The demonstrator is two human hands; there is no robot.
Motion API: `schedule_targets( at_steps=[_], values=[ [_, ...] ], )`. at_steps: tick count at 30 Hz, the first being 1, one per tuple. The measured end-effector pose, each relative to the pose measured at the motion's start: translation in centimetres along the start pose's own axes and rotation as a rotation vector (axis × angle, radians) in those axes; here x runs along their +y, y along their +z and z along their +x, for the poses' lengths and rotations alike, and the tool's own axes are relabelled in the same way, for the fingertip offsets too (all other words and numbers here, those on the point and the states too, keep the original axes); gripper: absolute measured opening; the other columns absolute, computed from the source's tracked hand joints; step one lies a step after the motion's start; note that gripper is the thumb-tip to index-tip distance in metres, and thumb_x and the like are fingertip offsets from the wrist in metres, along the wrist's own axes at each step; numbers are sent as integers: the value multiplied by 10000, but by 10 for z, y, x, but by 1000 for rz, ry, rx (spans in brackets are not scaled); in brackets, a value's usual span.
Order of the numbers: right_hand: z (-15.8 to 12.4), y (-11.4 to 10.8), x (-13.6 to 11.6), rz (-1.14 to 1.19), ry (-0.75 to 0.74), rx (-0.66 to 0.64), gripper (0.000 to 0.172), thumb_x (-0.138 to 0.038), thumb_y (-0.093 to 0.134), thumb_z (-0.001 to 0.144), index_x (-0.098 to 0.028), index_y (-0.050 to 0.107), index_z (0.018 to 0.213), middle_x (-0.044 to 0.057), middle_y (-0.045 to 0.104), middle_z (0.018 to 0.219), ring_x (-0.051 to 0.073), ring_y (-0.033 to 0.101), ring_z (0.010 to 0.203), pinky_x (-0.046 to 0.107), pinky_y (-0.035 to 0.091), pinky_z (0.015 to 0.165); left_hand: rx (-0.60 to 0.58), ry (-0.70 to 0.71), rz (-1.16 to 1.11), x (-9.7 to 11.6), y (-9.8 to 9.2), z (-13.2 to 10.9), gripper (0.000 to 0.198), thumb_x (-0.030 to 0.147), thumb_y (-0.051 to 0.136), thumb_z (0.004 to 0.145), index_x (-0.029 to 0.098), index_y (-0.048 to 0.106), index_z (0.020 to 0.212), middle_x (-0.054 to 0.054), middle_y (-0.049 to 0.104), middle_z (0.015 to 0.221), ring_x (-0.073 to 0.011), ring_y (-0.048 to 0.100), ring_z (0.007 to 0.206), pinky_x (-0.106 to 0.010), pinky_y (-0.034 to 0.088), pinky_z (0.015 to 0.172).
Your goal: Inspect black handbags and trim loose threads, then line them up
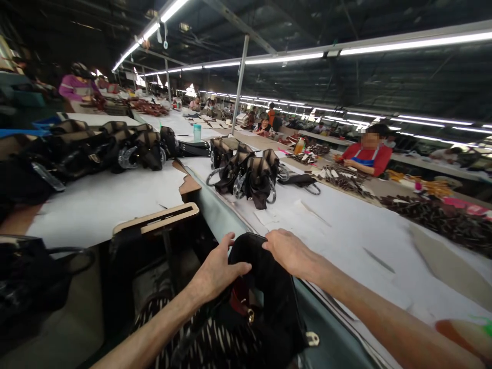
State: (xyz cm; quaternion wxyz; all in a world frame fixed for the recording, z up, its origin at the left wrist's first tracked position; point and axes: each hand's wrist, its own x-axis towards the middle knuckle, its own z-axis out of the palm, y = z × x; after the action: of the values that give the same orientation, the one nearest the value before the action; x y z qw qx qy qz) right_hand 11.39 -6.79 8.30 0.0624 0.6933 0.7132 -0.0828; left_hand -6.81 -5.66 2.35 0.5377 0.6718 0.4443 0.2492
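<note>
Between the two hands on my feed, a black handbag (279, 287) gapes open, its rim against the fingers. I see the right hand (288, 251) at the opening's twelve o'clock, thumb and forefinger pinching the edge; at its ten o'clock, the left hand (217, 266) has thumb and forefinger spread, the thumb over the opening. A gold-toned clasp (250, 315) glints within, and a gold-toned plate (312, 339) sits at four o'clock.

Reading the clock from that bag, I find a white-covered desk (326, 225) from twelve to three, with a cluster of dark handbags (259, 179) at twelve. A row of handbags (96, 148) lines up at ten. Between one and two, a co-worker in red (378, 156) is behind bundles of brown strips (342, 177); strip lights (284, 59) cross the dark roof.

My frame cuts off a dark bag (31, 287) at nine and a blurred orange-and-green item (459, 333) past three. The left hand's other fingers are hidden. I cannot tell whether the streaked cloth (215, 341) at seven belongs to the handbag.
</note>
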Motion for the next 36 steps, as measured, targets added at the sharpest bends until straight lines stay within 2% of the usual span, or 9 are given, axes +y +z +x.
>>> schedule_targets(
  at_steps=[3,6,9,12,15,21,29,33,36],
  values=[
    [-3,5,-8,6,-42,-29,263,-240,402,856,-116,627,798,139,643,782,229,608,746,269,323,548,-29,6,-14,-16,-6,8,786,141,607,585,119,331,1321,-124,456,1294,-241,424,1164,-310,303,993],
    [-8,8,-6,32,-98,-87,244,-245,427,845,-130,613,737,104,637,720,201,598,699,253,325,551,-172,-17,-192,-24,-13,20,728,44,530,505,116,458,1226,-98,526,1223,-224,465,1115,-272,368,925],
    [-15,7,1,55,-120,-130,239,-243,426,842,-148,592,699,77,634,720,177,586,681,238,325,551,-373,-92,-401,-23,-15,31,659,43,494,477,134,540,1128,-51,632,990,-186,566,861,-248,450,709],
    [-22,5,11,73,-120,-151,235,-242,422,841,-160,570,678,61,629,725,174,579,697,233,326,560,-455,-129,-420,-16,-12,33,601,47,491,476,144,589,1061,-7,638,790,-125,529,626,-202,397,530],
    [-27,6,21,85,-135,-165,242,-248,418,840,-163,554,658,54,619,704,172,569,686,235,325,564,-440,-134,-401,-13,-3,32,535,59,506,485,135,625,1001,4,625,722,-103,496,570,-187,359,493],
    [-28,14,32,100,-150,-146,246,-279,416,843,-174,553,669,57,625,741,192,571,750,248,345,614,-426,-110,-454,-14,11,31,326,194,602,580,92,662,885,-32,638,704,-124,526,590,-225,403,568],
    [-31,19,40,39,-155,-116,248,-295,418,856,-177,557,688,66,648,746,227,593,800,268,354,626,-258,-15,-110,-5,23,33,191,235,523,677,110,662,710,3,578,567,-108,474,517,-197,330,470],
    [-33,20,37,-31,-106,-122,236,-307,445,850,-181,582,705,68,666,753,239,617,767,275,351,589,-241,-3,-10,-5,26,33,200,246,498,686,121,654,685,14,557,547,-104,459,489,-194,298,436],
    [-33,20,26,-114,-57,-69,188,-338,508,822,-186,604,768,80,678,795,261,623,783,288,357,593,-239,24,21,-3,27,31,215,248,487,694,126,664,702,16,555,550,-103,456,497,-194,298,443]
  ],
)
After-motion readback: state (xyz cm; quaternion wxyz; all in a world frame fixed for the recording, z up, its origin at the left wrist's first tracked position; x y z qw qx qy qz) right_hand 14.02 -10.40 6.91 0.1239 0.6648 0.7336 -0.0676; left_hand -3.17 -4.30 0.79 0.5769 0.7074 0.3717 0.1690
